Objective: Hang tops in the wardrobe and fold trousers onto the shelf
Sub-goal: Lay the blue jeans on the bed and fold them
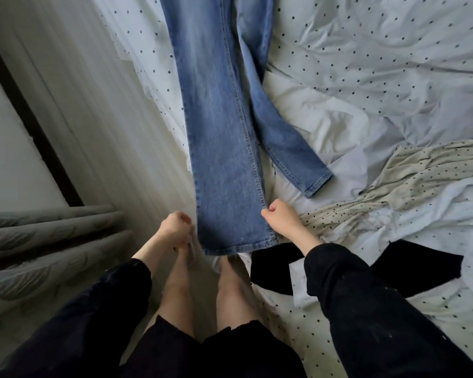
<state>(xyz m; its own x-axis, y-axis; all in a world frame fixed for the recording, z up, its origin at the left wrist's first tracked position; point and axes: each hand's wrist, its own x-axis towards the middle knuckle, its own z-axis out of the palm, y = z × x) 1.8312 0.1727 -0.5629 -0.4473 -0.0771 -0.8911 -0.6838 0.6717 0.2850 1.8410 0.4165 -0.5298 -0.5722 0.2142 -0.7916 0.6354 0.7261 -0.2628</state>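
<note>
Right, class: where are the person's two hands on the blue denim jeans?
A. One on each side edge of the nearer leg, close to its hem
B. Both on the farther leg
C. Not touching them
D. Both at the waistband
A: the left hand and right hand pinch opposite side edges of the nearer leg of the blue denim jeans, close to its hem.

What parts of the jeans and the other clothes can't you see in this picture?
- Jeans, head view: the waist is cut off by the top edge.
- Black garment: the right sleeve covers its middle, so its kind is unclear.
- Beige dotted garment: crumpled and cut off by the right edge.
- Left hand and right hand: curled fingertips are hidden at the jeans' leg edges.
- Wardrobe and shelf: not in view.
</note>
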